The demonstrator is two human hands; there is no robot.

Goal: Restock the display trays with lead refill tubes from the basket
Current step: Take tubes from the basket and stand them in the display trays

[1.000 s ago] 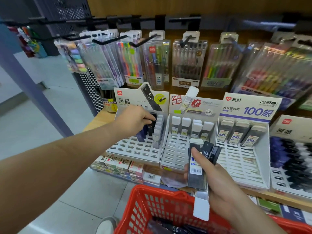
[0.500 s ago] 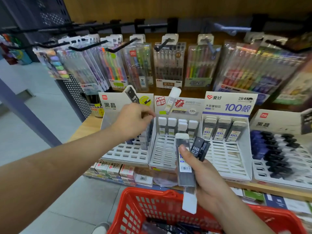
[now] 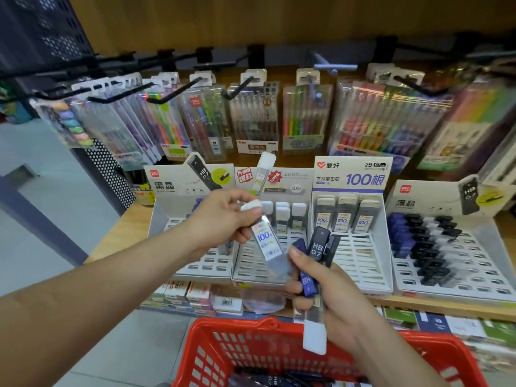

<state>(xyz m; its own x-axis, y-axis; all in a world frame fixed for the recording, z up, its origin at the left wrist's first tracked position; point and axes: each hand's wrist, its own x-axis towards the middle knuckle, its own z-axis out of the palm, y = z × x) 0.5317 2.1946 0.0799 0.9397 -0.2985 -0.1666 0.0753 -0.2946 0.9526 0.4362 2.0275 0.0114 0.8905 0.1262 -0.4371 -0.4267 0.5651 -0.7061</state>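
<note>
Now left hand (image 3: 220, 219) pinches a clear tube (image 3: 267, 241); right hand (image 3: 335, 297) grips dark tubes (image 3: 318, 250)

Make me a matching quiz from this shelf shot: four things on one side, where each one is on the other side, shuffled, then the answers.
Things:
1. clear 100 tube
2. black HB 0.7 tube
3. grey-capped tubes
4. red basket

Places:
A. back row of the 100 tray
B. below both hands, at the bottom of the view
C. pinched by the left hand
D. gripped in the right hand

Pairs: 1-C, 2-D, 3-A, 4-B.
</note>
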